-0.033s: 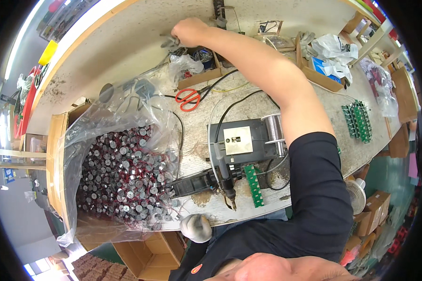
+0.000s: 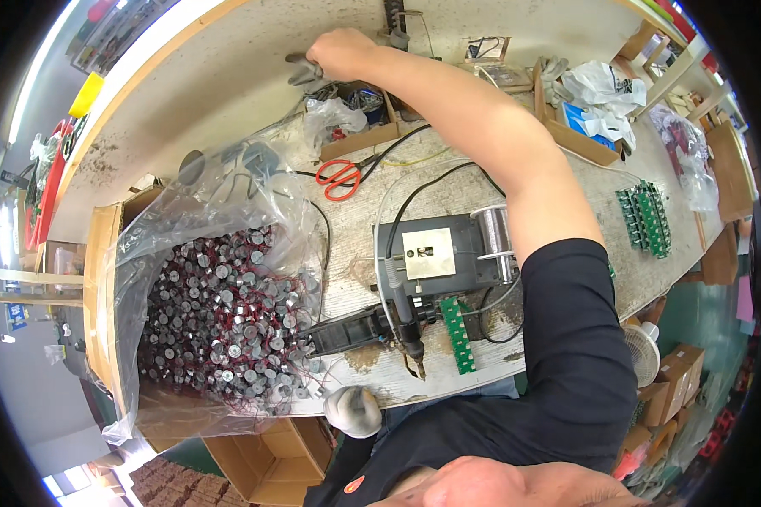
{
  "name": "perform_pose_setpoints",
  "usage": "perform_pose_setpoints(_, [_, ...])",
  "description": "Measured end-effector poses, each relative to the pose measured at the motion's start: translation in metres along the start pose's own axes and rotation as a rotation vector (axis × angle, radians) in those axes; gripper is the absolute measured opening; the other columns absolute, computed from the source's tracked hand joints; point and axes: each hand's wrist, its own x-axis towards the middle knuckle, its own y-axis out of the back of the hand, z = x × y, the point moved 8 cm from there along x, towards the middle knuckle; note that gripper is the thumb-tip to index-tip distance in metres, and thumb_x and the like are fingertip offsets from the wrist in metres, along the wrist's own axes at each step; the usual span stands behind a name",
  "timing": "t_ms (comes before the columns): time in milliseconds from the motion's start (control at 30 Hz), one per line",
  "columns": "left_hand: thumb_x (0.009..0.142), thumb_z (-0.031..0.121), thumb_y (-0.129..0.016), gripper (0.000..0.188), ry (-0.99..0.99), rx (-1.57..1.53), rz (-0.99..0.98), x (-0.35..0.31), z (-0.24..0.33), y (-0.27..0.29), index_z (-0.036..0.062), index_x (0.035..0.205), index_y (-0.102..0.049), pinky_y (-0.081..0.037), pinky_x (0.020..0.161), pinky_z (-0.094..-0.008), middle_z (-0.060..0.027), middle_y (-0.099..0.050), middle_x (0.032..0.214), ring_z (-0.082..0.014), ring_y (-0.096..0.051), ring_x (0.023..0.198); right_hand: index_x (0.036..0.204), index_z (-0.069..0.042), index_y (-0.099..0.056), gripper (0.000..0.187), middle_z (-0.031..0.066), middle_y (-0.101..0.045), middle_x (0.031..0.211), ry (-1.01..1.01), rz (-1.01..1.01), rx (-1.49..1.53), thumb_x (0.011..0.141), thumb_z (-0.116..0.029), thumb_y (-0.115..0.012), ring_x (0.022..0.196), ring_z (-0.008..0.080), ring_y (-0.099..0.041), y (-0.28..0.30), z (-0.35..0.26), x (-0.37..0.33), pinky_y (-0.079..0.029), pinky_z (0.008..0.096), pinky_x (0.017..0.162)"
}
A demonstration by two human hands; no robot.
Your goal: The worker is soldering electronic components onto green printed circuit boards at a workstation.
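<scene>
My bare right hand (image 2: 342, 55) is stretched across to the far side of the bench, against the wall. Its fingers are closed on a grey work glove (image 2: 304, 69), which hangs out to the left of them. Just below is an open cardboard box (image 2: 362, 142) with plastic bags in it. My left hand (image 2: 353, 411), in a whitish-grey glove, rests curled at the bench's front edge; its inner side is hidden. Beside it is a large heap of small round metal parts with red wires (image 2: 237, 313), in a clear plastic bag (image 2: 135, 270).
A soldering iron (image 2: 410, 334) points toward the front edge, beside a green circuit board strip (image 2: 458, 336). Behind are a dark soldering station (image 2: 465, 249) and a solder wire spool (image 2: 492, 232). Red-handled scissors (image 2: 338, 179) lie mid-bench. More green boards (image 2: 645, 218) are at right.
The grey glove at my right hand has shifted slightly upward, with my hand moving a little. My left hand stays in place.
</scene>
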Motion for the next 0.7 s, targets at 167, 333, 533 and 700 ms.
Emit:
perform_pose_setpoints(167, [0.07,0.006,-0.071,0.027,-0.01,0.025,0.022,-0.004,-0.003,-0.001,0.0072,0.094,-0.058,-0.044,0.069,-0.0392,-0.0078,-0.062,0.083,-0.029,-0.057,0.073,0.094,-0.01,-0.07,0.023,0.014,-0.069,0.094,0.081,0.246,-0.045,0.076,-0.005,-0.057,0.089,0.0346,-0.066,0.024,-0.016,-0.001,-0.054,0.0471,0.075])
perform_pose_setpoints(333, [0.07,0.006,-0.071,0.027,-0.016,0.03,0.025,-0.002,-0.001,-0.001,0.0076,0.094,-0.058,-0.044,0.069,-0.0397,-0.008,-0.062,0.083,-0.0293,-0.057,0.072,0.09,-0.008,-0.071,0.022,0.0146,-0.07,0.094,-0.016,-0.119,0.284,0.072,-0.009,-0.059,0.087,0.0346,-0.066,-0.029,-0.01,-0.012,-0.052,0.0463,0.075])
perform_pose_setpoints(533, [0.066,0.0,-0.068,0.026,-0.005,0.06,0.027,0.0,0.004,0.004,0.0042,0.089,-0.057,-0.045,0.068,-0.0394,-0.0115,-0.059,0.081,-0.03,-0.056,0.073,0.086,-0.001,-0.072,0.02,0.0219,-0.069,0.086,-0.224,-0.185,0.198,0.07,-0.007,-0.061,0.08,0.0346,-0.067,-0.007,0.026,-0.018,-0.053,0.0415,0.069])
perform_pose_setpoints(700, [0.066,0.0,-0.069,0.025,-0.029,0.055,0.024,0.007,0.006,0.002,0.0044,0.088,-0.057,-0.045,0.068,-0.0397,-0.0111,-0.06,0.081,-0.0304,-0.057,0.072,0.086,0.004,-0.069,0.02,0.0244,-0.067,0.089,-0.079,-0.529,-0.003,0.071,-0.005,-0.061,0.083,0.0354,-0.067,-0.038,0.023,-0.043,-0.052,0.0456,0.07])
